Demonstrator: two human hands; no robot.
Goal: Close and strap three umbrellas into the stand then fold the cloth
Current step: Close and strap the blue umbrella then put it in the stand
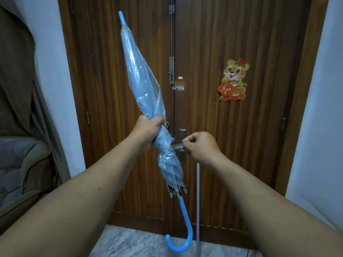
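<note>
A closed, see-through blue umbrella (143, 78) is held up in front of me, tip at the top left and curved blue handle (182, 232) hanging near the floor. My left hand (148, 133) grips the gathered canopy around its middle. My right hand (199, 146) pinches the umbrella's clear strap (177, 146), which stretches sideways from the canopy just below my left hand. No umbrella stand or cloth for folding is in view.
A dark wooden double door (204, 43) with bolts, a latch and a tiger sticker (234, 79) fills the background. A thin pale rod (197, 201) leans at the door. A sofa with grey padding (16, 164) and a brown curtain stand at the left. The floor (130, 243) is marbled.
</note>
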